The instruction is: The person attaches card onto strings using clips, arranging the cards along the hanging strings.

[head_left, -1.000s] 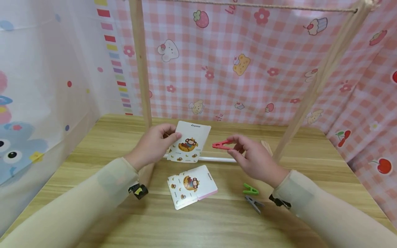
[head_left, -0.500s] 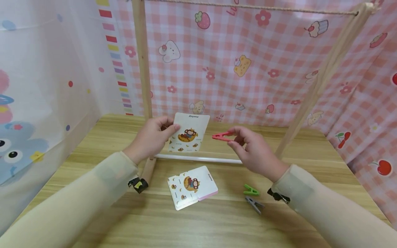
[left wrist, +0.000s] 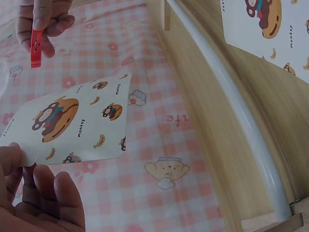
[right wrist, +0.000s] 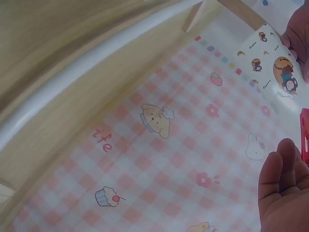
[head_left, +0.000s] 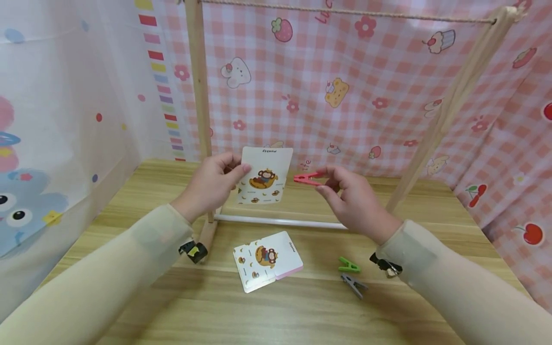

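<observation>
My left hand (head_left: 211,181) pinches a white card (head_left: 264,163) by its left edge, thumb on the front; a monkey lying on a banana is printed on it. The left wrist view shows this monkey card (left wrist: 72,121) from close by, held up above the table. In my right hand (head_left: 351,201) a red clothespin (head_left: 307,178) is pinched between thumb and fingers, its tip pointing left at the card with a small gap between. Only part of the red clothespin (right wrist: 305,130) shows in the right wrist view. A stack of similar cards (head_left: 276,258) lies on the table below.
A green clothespin (head_left: 349,265) and a grey clothespin (head_left: 353,285) lie on the table at the right. A wooden frame has a left post (head_left: 200,96), a right post (head_left: 453,110), a rope (head_left: 345,12) across its top and a white bar (head_left: 280,221) low down.
Both hands have risen, carrying the card and the red clothespin upward and away from the table. The card stack and the two loose clothespins have stayed put.
</observation>
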